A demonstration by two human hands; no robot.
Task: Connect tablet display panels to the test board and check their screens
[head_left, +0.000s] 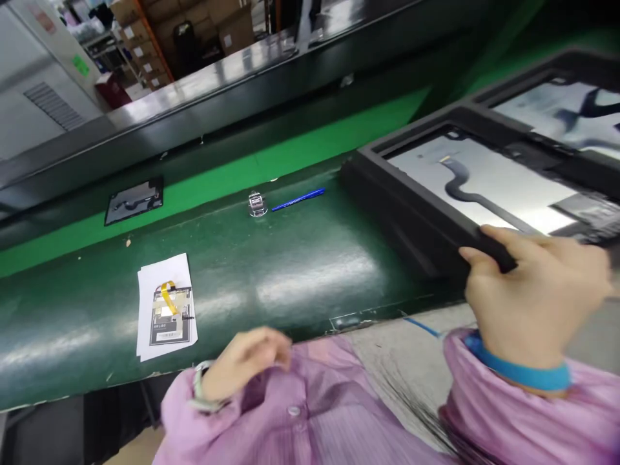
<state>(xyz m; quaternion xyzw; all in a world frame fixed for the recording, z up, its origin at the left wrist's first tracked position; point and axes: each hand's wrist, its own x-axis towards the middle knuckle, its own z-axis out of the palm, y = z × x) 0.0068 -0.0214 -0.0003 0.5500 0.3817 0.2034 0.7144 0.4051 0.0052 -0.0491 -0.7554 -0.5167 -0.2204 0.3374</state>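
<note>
My right hand (537,284) grips the near rim of a black foam tray (416,174), thumb on its outer side and fingers over the top. In the tray's recesses lie silvery flat panels (431,174) with dark ribbon cables. The tray sits tilted at the right end of the green bench. My left hand (249,361) hovers before my chest at the bench edge, fingers loosely curved, with nothing visible in it. To its left, a battery-like flat part (170,323) with a yellow flex cable lies on white paper sheets (145,310).
On the dark green bench (217,258) lie a blue pen (298,199) and a small clear, shiny round item (257,204). Behind, a dark flat panel (134,201) rests on a bright green conveyor belt (290,155). A metal rail (194,84) runs along the far side.
</note>
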